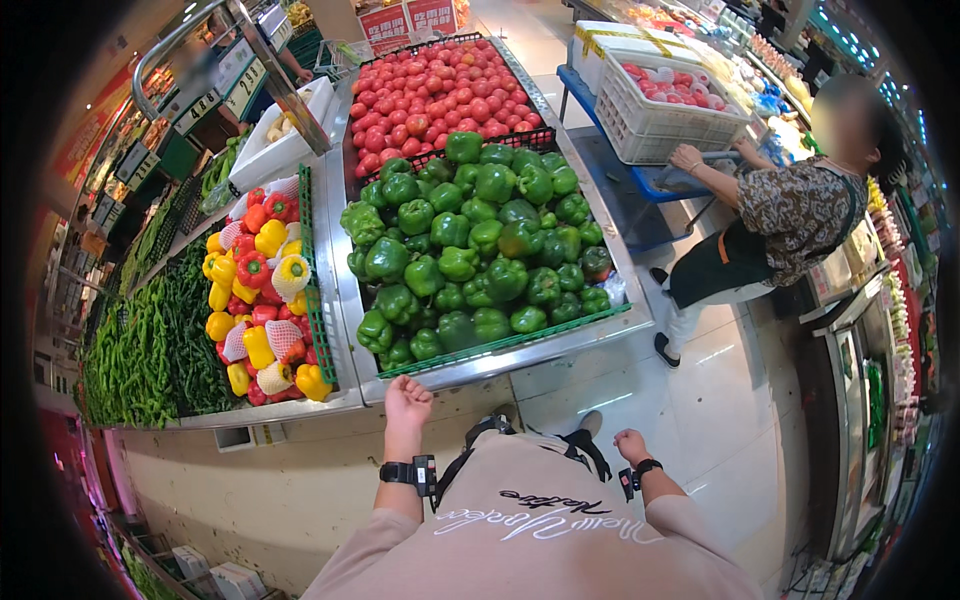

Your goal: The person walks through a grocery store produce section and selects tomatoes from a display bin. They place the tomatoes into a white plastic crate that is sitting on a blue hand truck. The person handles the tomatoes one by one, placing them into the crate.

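Observation:
My left hand (409, 399) has its fingers curled with nothing visible in them. It is close to the metal front edge (480, 372) of the produce stand, below a heap of green bell peppers (457, 255). Loosely closed, my right hand (632, 444) hangs beside my body over the tiled floor, and I see nothing in it. Red and yellow bell peppers (262, 300), some in foam net sleeves, lie left of the green ones. Red tomatoes (442, 97) are piled behind. Each wrist wears a black strap with a small device.
A person (795, 217) at right has both hands at a blue cart (652, 184) bearing a white crate (660, 142) of foam-netted fruit and a white foam box (611, 41). Long green peppers (127, 352) lie far left. A metal post (281, 82) rises from the stand.

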